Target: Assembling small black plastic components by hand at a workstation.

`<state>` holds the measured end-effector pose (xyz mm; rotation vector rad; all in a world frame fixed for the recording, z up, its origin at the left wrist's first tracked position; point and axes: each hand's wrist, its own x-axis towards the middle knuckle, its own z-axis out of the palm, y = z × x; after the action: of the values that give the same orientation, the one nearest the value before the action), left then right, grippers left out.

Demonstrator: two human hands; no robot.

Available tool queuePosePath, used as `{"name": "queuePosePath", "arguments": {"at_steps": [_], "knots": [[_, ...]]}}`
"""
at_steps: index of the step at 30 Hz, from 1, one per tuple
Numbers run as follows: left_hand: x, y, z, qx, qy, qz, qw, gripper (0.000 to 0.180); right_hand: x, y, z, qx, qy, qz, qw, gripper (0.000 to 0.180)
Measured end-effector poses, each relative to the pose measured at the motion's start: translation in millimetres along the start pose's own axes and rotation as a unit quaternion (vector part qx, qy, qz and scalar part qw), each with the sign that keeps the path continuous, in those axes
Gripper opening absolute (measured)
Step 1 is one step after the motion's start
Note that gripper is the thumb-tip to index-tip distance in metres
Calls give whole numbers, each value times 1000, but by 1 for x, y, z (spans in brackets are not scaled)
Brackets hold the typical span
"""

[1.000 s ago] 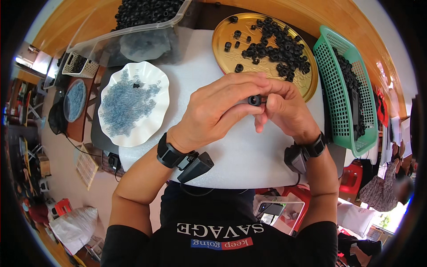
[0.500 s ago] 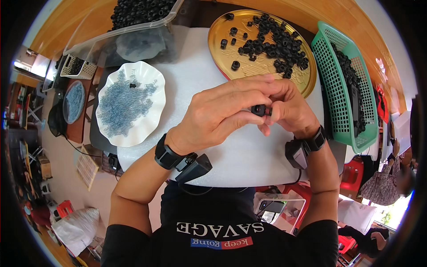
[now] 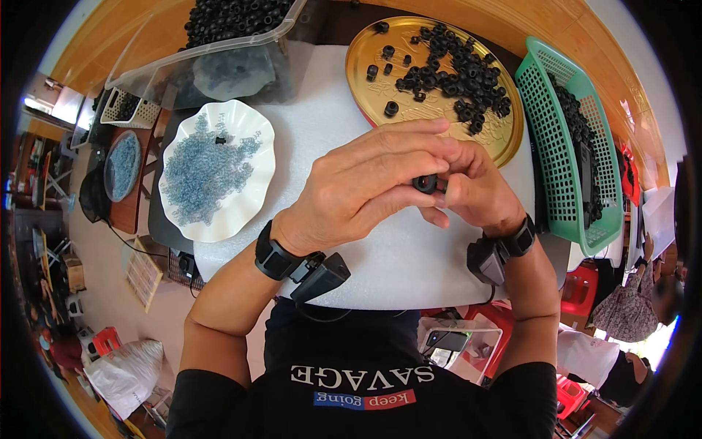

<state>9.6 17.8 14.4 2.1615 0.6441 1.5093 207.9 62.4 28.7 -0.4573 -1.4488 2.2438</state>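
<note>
Left to right: white scalloped plate (image 3: 252,128) holds a spread of small blue-grey bits plus one black piece, sitting on the white worktop (image 3: 395,256). Clear plastic bin (image 3: 212,62) behind it is heaped with black rings. Your left hand (image 3: 358,194) is curled, fingertips pinched on a small black ring (image 3: 425,183); your right hand (image 3: 475,190) is closed on the same ring from the other side (what the fingers are doing to it is hidden). Ring is held above mid-worktop, between both hands. Gold round tray (image 3: 504,139) has a loose pile of rings; green mesh basket (image 3: 556,146) at far right holds more black parts. My read: mid-batch, one piece in hand, plenty left.
</note>
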Motion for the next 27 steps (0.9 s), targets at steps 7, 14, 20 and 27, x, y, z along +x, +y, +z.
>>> {"name": "queuePosePath", "arguments": {"at_steps": [7, 14, 20, 27], "knots": [[1, 1, -1, -6, -23, -21, 999, 35, -4, 3, -1, -23, -17, -28, 999, 30], [1, 3, -6, 22, -41, -19, 999, 33, -2, 10, 10, -16, 16, -24, 999, 29], [-1, -2, -6, 27, -65, -29, 997, 33, 4, 7, 7, -42, 30, 2, 999, 30], [5, 3, -4, 43, -1, -74, 996, 48, -3, -13, 6, -68, 97, -28, 993, 34]]}}
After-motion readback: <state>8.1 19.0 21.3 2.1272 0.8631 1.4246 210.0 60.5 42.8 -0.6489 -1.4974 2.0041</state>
